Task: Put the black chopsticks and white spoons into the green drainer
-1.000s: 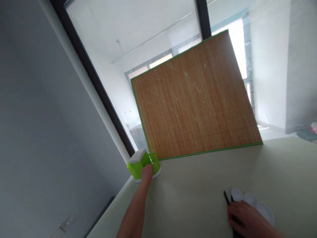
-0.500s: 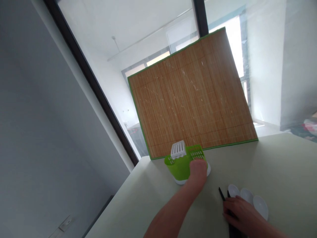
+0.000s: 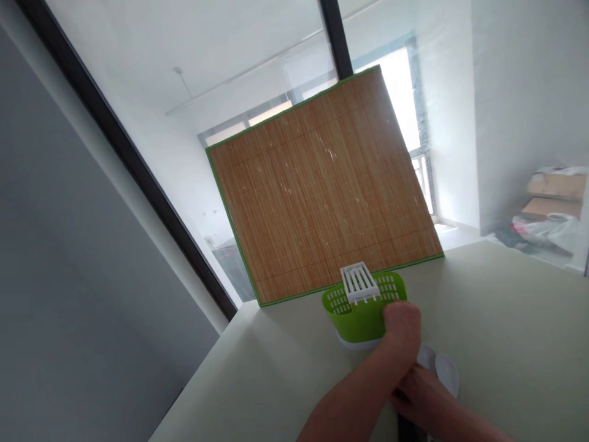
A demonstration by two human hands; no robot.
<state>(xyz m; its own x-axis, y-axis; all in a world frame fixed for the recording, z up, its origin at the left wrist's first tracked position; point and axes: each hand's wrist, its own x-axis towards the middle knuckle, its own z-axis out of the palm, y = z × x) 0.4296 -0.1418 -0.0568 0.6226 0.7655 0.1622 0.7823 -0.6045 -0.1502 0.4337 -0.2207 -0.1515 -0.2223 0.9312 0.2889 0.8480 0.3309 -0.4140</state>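
Observation:
A green slotted utensil holder [image 3: 361, 324] with a white base stands on the table, a white slatted piece [image 3: 359, 283] across its top. My left hand [image 3: 402, 320] is closed on the holder's right side; its fingertips are hidden. Just below, my right hand [image 3: 421, 388] has its fingers curled over dark items, partly hidden behind my left wrist. A black item [image 3: 410, 428] shows under that hand. White spoons [image 3: 447, 373] lie beside it, some covered by my hands.
Behind the holder a bamboo mat [image 3: 317, 196] with green edging leans against a glass partition with dark frames [image 3: 338, 37]. The pale table [image 3: 262, 380] ends at a grey wall on the left. Boxes and bags [image 3: 552, 209] show beyond the glass at right.
The holder has moved right along the mat with my left hand, closer to the spoons. My left forearm now crosses in front of my right hand. The camera view has swung right.

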